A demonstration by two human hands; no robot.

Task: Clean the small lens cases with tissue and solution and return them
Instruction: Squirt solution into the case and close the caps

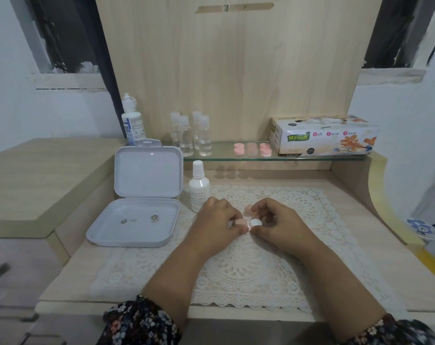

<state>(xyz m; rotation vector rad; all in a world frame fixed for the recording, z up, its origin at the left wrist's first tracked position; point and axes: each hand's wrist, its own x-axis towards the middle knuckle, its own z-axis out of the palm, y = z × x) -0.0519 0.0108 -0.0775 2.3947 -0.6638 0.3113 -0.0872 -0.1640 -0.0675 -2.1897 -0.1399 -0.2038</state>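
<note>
A light, rigid pink lens case (246, 216) is being pinched by the left hand (217, 220) while its white cap (256, 222) is being pinched by the right hand (277, 221); being small and probably slippery, it is best gripped at the rims.

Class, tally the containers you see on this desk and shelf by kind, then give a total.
Clear bottles on the glass shelf: 4
White solution bottles: 2
Pink lens cases on the shelf: 3
Tissue box: 1
Open white box: 1
Total: 11
</note>
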